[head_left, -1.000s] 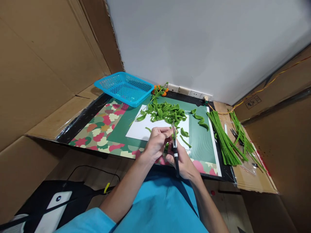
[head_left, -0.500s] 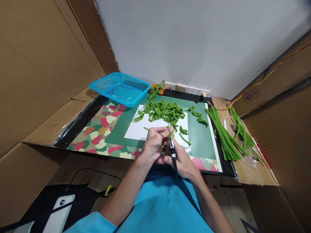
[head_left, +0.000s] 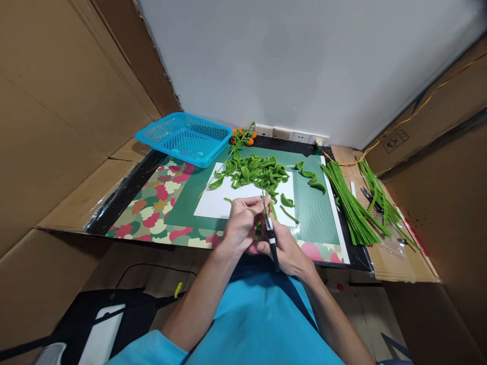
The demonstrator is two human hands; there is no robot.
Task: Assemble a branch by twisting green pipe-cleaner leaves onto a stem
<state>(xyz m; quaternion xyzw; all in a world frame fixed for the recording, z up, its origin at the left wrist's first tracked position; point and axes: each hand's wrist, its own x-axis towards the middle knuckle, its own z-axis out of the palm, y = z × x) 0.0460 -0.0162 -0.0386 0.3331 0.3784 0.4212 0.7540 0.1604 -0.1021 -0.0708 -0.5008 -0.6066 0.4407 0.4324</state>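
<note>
Head view: right hand (head_left: 288, 249) holds scissors (head_left: 270, 229); blue basket (head_left: 182, 139) beyond.

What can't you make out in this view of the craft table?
- Head view, green piece in the left hand: mostly hidden by fingers.
- Black-handled tool in the right hand: blade too thin to read.
- Dark tool beside the green stems: too small.
- White device, bottom left: cut off by the frame edge.

Shirt (head_left: 258, 324): was plain turquoise blue, covering the torso.
Left sleeve (head_left: 152, 350): was short, same blue.
Left hand (head_left: 239, 225), right hand (head_left: 287, 251): were uncovered, as were the forearms (head_left: 201, 299).
</note>
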